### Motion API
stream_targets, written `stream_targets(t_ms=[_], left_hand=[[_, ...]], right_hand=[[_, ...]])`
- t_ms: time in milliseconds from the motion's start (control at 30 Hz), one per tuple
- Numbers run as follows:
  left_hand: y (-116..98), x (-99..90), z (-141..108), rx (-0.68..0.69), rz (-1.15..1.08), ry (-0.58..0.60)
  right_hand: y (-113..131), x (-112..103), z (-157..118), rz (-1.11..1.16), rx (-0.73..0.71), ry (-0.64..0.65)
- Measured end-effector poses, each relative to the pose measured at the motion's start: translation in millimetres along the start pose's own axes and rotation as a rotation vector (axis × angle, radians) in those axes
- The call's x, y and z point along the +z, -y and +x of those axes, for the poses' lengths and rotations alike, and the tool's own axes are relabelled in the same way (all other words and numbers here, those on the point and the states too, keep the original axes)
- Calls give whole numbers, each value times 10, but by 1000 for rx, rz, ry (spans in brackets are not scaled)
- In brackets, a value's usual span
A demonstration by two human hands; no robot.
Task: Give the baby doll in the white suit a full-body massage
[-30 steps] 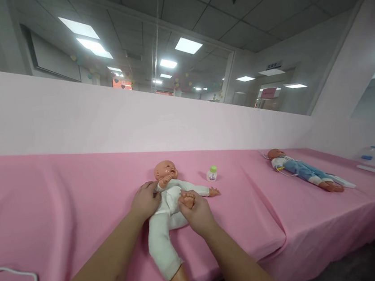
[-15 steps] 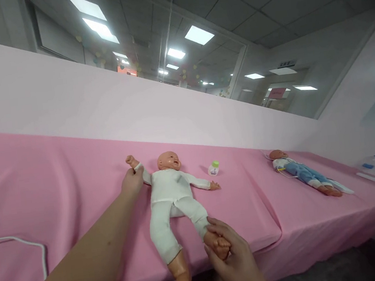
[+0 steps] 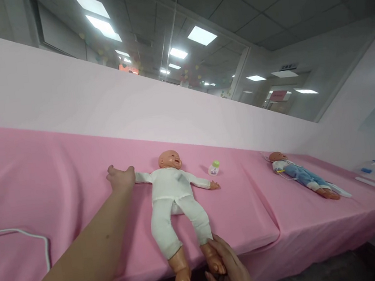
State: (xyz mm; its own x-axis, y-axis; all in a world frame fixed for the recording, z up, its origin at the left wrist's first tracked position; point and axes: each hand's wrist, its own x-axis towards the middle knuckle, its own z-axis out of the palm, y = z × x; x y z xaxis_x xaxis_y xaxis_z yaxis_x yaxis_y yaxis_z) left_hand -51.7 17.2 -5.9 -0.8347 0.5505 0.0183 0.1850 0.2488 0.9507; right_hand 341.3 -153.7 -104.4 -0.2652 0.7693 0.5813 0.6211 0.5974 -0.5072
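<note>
A bald baby doll (image 3: pixel 171 185) in a white top and trousers lies on its back on the pink-covered table. Its arms are spread, and its bare feet reach past the table's front edge. My left hand (image 3: pixel 121 178) curls at the end of the doll's outstretched arm on the left, hiding the doll's hand. Around the doll's foot on the right, my right hand (image 3: pixel 231 268) is closed, fingers along the outer side and thumb below. A small white bottle with a green cap (image 3: pixel 214 168) stands beyond the doll's other hand.
Farther right lies a second doll (image 3: pixel 301 175) in blue trousers, with thin tubing on it. A white cable (image 3: pixel 22 231) crosses the pink cover (image 3: pixel 96 259) at left. A low pale wall (image 3: pixel 103 118) with glass above runs behind the table. A clear bottle (image 3: pixel 370 167) is at far right.
My left hand has moved left from the doll's wrist over its hand, and that arm now lies straighter outward. The doll's foot in my right hand has shifted slightly left and down.
</note>
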Motion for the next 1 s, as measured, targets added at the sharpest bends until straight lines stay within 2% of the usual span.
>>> stream_targets(t_ms=[200,367,500,600,700,900,1000], left_hand=[[77,46,42,157,244,-5],[57,27,37,147,312,51],[31,3,8,151,340,50],[25,8,2,153,358,51],[16,24,-7,182,397,47],[5,56,-105,415,513,-37],[6,64,-171,515,501,-67]], right_hand=[[-23,-170,76,173,72,112],[35,-324,346,296,142,164],[32,-300,653,347,228,175],[15,-220,937,397,306,182],[11,-104,1310,419,305,179],[-25,310,2200,515,321,237],[-173,531,2457,509,294,180]])
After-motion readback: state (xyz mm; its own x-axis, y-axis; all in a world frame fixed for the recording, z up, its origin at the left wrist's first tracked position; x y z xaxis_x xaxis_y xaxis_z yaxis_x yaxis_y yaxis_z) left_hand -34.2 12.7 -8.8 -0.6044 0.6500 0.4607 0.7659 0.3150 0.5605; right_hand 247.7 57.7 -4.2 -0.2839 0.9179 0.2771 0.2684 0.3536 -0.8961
